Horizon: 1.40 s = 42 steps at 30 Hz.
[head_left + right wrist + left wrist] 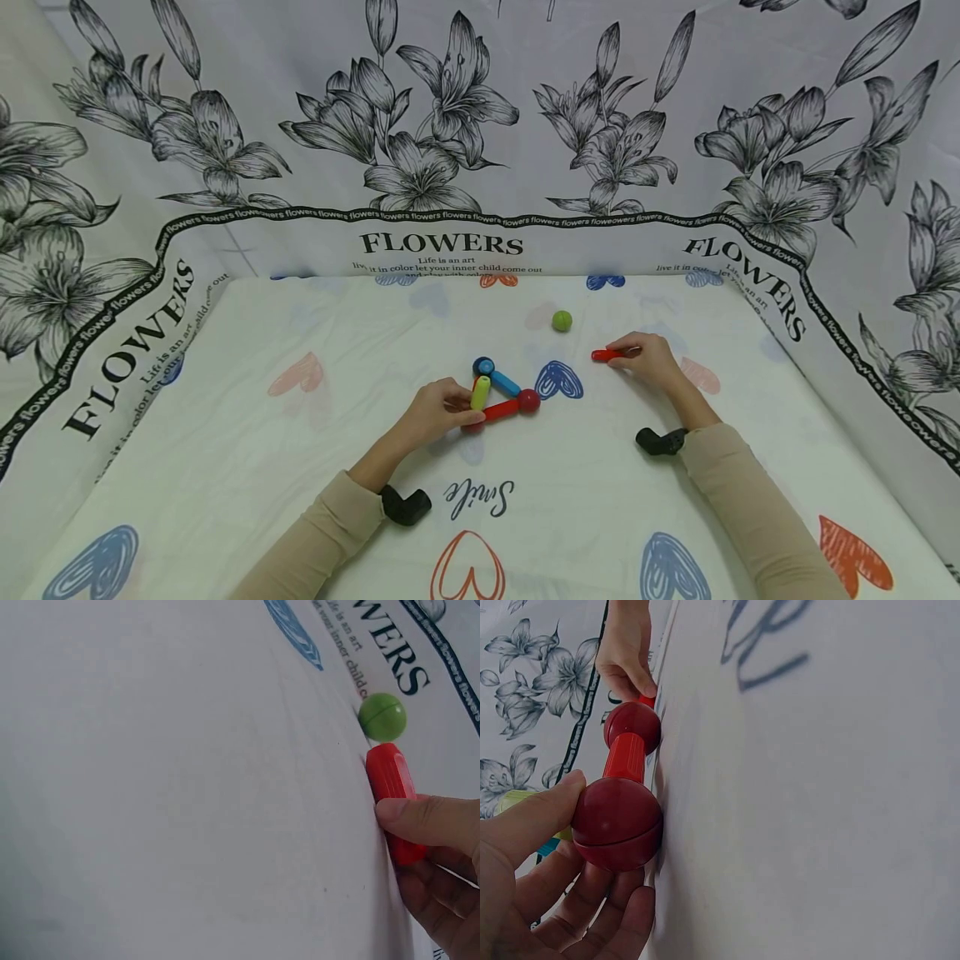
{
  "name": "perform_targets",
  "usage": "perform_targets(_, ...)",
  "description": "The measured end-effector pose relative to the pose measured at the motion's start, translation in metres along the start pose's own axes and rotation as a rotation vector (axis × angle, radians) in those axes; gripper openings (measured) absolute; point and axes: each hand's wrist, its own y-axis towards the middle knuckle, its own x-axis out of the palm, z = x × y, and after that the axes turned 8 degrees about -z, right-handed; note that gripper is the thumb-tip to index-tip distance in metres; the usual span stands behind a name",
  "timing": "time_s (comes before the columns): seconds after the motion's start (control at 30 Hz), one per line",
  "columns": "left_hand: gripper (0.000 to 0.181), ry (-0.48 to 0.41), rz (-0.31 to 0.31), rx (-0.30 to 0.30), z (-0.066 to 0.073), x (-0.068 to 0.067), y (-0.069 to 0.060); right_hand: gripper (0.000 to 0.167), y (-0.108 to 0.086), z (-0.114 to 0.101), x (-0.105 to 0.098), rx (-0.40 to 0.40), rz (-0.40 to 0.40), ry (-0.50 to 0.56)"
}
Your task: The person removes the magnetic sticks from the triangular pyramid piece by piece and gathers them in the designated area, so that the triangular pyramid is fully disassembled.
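On the cloth-covered table lies a triangle built from toy rods and balls. Its parts include a blue ball (485,367), a blue rod (506,383), a red ball (528,401) and a red rod (501,410). A yellow-green rod (481,393) stands out beside my left hand (435,410). That hand grips the triangle's near-left corner, thumb and fingers around another red ball (618,823). To the right, my right hand (647,358) pinches a loose red rod (390,776) between thumb and fingers, apart from the triangle.
A green ball (562,321) sits farther back on the table, left of the loose rod. The white tablecloth (360,333) bears printed hearts. Flower-printed curtains (450,183) rise behind and at both sides. Each wrist wears a black device (660,442).
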Motion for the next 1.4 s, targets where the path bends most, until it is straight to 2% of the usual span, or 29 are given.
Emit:
perform_targets(0.17, 0.029, -0.001, 0.002, -0.006, 0.001, 0.000, 0.000, 0.030, -0.002, -0.001, 0.000, 0.002, -0.002, -0.012)
perform_targets(0.6, 0.030, 0.000, -0.004, -0.009, -0.001, 0.001, 0.000, 0.032, -0.010, -0.003, -0.001, 0.010, 0.031, 0.036)
perform_targets(0.8, 0.028, -0.001, 0.003, -0.016, 0.000, 0.001, -0.001, 0.032, -0.019, -0.013, -0.003, 0.035, 0.040, 0.070)
perform_targets(1.03, 0.028, -0.013, 0.006, -0.031, 0.003, 0.001, -0.004, 0.032, -0.029, -0.029, 0.004, 0.040, 0.035, 0.119)
perform_targets(1.13, 0.028, -0.012, 0.007, -0.027, 0.003, 0.001, -0.004, 0.030, -0.032, -0.034, 0.010, 0.002, 0.031, 0.134)
perform_targets(1.4, 0.027, -0.005, 0.022, -0.020, 0.002, 0.001, -0.003, 0.025, -0.040, -0.045, 0.026, -0.176, 0.018, 0.229)
